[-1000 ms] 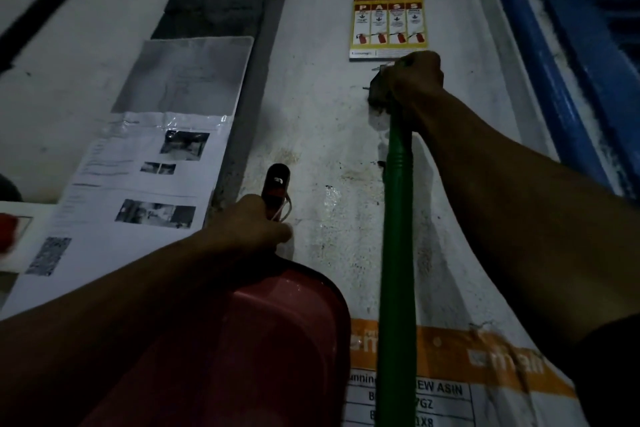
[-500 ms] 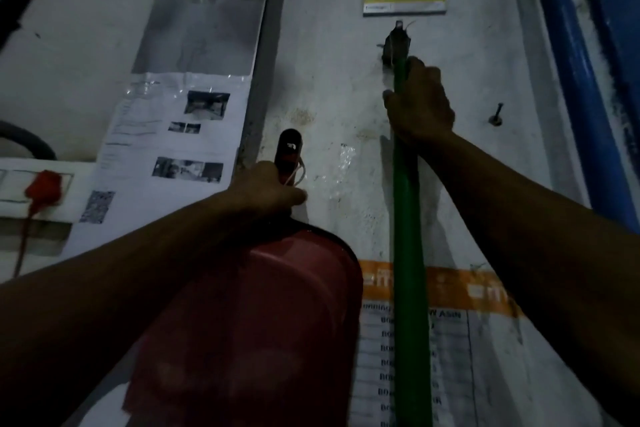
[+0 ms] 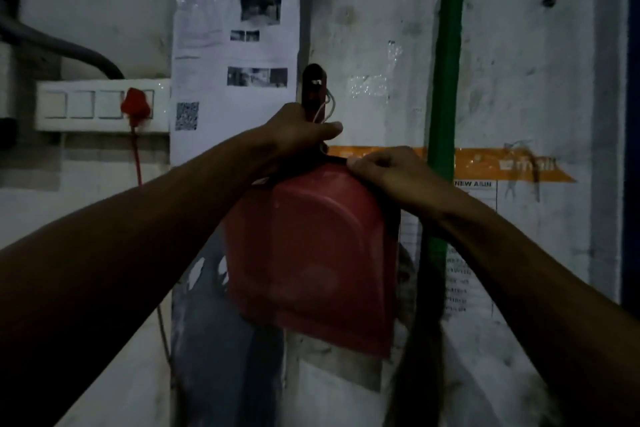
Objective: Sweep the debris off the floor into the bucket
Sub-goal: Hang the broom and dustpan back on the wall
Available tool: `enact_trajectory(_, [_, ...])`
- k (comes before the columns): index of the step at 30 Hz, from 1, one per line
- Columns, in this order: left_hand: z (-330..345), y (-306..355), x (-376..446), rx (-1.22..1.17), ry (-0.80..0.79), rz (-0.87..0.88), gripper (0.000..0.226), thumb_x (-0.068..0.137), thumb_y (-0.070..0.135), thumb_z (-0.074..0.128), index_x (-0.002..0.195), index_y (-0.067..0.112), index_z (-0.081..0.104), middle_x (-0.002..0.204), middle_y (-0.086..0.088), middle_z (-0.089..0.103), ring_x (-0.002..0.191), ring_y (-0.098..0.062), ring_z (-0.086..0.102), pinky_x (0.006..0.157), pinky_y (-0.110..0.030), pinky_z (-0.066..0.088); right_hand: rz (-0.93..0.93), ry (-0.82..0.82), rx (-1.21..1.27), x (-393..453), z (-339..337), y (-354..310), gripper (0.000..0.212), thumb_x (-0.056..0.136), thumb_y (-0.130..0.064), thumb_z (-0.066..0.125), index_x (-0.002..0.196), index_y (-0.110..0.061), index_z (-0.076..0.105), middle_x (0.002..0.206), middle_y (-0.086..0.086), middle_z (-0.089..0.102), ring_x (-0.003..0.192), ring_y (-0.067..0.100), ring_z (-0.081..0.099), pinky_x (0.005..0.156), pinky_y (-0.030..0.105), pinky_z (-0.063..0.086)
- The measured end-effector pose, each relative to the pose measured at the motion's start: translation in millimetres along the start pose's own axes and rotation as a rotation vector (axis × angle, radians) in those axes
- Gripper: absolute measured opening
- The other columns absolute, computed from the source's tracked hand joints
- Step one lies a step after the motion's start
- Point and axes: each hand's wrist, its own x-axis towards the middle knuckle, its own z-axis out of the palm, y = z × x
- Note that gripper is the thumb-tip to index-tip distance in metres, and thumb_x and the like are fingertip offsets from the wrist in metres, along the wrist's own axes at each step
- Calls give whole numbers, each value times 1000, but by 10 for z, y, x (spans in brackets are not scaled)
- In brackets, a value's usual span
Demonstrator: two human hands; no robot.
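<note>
A white wall (image 3: 374,28) fills the frame. At centre a red dustpan (image 3: 311,253) is held flat against it, handle up. A green broom handle (image 3: 445,62) is seen upright at right of centre. The dustpan's handle is gripped by the left hand (image 3: 298,130); its top edge is pinched by the right hand (image 3: 388,173). A red plug (image 3: 135,104) is seen at left.
</note>
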Motion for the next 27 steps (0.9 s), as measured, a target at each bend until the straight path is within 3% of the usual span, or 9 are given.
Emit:
enact_trajectory(2, [-4,-57,-92,-14,-34,3,26,90,29,68,77,10,58,74,-10,64,56,-11,62,49,-19,50,64,32,82,-149,148,-16,29,96,-34,58,80,-15,75,74,-1,74,72,13,72,58,29,58])
enact_trajectory(5, [-24,-143,-238,27,-146,-4,28,91,33,66,90,6,64,88,-11,70,72,-15,66,67,-24,55,195,102,208,-371,329,7,37,96,-31,58,92,3,71,94,24,71,91,39,68,80,52,55])
enact_trajectory(8, [-57,-244,-382,50,-288,-43,34,88,33,69,107,5,67,99,-9,71,87,-17,68,79,-25,57,263,140,252,-565,448,71,34,95,-30,60,88,1,72,96,20,72,90,36,69,84,50,56])
enact_trajectory(10, [-86,-310,-470,114,-336,-72,31,86,31,71,104,6,69,92,-5,70,81,-13,66,68,-20,54,298,159,246,-663,494,146,29,94,-29,62,82,-5,73,91,13,73,86,29,71,83,45,58])
enact_trajectory(13, [-124,-400,-592,268,-357,-80,28,88,26,71,97,-1,72,79,-5,67,68,-12,61,61,-23,51,346,178,247,-804,541,265,27,94,-29,63,78,-9,74,82,9,74,83,27,71,80,42,59])
enact_trajectory(19, [-240,-470,-742,225,-389,-128,11,90,14,67,86,4,69,75,-10,74,53,-12,68,46,-23,54,374,166,208,-1023,543,459,26,93,-29,64,77,-11,74,76,7,74,74,22,72,71,37,61])
enact_trajectory(24, [-454,-415,-733,269,-384,-107,9,85,18,70,84,9,71,66,-1,72,54,-9,65,48,-20,54,393,126,202,-1152,585,640,23,92,-24,65,72,-19,73,66,-11,71,66,5,70,58,20,56])
enact_trajectory(27, [-576,-321,-702,332,-325,-80,7,87,17,67,90,11,70,77,-2,68,63,-11,60,47,-14,52,417,92,168,-1232,638,742,21,91,-23,66,75,-15,75,74,-2,73,72,13,71,66,27,59])
